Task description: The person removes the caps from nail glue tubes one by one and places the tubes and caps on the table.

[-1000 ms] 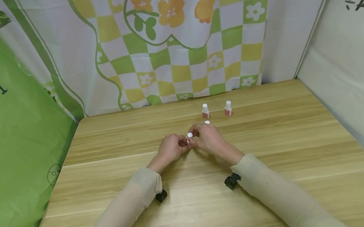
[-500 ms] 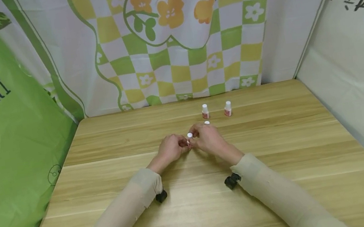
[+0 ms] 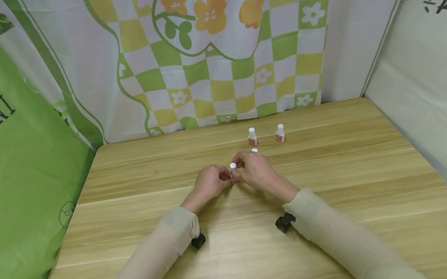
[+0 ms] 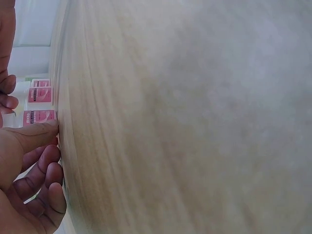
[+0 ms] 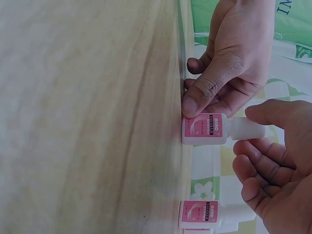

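A small white glue bottle point(image 5: 204, 129) with a pink label and white cap point(image 3: 233, 165) stands upright on the table between both hands. My left hand point(image 3: 209, 182) pinches its body low down, the thumb lying along the label side. With thumb and fingers, my right hand point(image 3: 257, 172) holds the cap from the other side; in the right wrist view the thumb of that hand point(image 5: 287, 165) touches the cap. Parts of the bottle are hidden by the fingers in the head view. In the left wrist view the left hand point(image 4: 31, 170) covers part of the label.
Two similar bottles, one point(image 3: 252, 137) and another point(image 3: 279, 133), stand near the table's back edge. A third bottle point(image 3: 254, 150) shows only its cap behind the right hand. The wooden table point(image 3: 244, 264) meets a patterned curtain point(image 3: 214, 86) at the back, with cloth walls on both sides.
Both hands stay in place around the bottle. Its white cap shows almost the same in all head frames; only a tiny shift of the fingers can be made out.
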The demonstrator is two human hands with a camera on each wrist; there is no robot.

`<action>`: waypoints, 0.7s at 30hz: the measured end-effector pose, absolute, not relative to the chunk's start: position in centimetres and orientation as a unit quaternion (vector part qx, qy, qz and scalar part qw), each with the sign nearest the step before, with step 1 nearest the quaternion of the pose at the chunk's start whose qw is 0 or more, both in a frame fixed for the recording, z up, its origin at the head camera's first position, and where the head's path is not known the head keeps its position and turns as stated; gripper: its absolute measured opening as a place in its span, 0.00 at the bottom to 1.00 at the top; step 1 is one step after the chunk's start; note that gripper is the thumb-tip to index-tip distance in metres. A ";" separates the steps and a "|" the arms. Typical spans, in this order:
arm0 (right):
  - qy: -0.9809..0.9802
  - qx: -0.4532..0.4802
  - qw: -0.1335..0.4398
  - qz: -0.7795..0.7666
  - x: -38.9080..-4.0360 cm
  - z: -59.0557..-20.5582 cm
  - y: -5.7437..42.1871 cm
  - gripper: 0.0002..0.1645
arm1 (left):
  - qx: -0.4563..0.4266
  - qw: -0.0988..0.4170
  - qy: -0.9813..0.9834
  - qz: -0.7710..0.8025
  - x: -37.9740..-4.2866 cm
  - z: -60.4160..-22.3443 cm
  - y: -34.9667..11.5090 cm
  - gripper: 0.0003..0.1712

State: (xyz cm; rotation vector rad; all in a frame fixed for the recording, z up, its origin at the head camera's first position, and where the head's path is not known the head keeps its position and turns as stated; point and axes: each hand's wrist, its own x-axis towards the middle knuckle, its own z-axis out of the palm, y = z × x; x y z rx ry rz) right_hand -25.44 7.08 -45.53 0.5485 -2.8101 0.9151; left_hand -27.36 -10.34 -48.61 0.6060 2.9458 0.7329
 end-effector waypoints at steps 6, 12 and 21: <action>-0.934 0.183 0.064 0.302 -25.4 -45.5 7.1 0.09 | 0.202 0.020 0.951 0.235 -27.4 -48.7 -10.4 0.08; -0.932 0.190 0.081 0.296 -25.5 -45.5 7.1 0.10 | 0.205 0.017 0.950 0.236 -27.4 -48.7 -10.4 0.09; -0.929 0.183 0.077 0.313 -25.6 -45.0 7.1 0.09 | 0.203 0.019 0.948 0.242 -27.5 -48.9 -10.4 0.08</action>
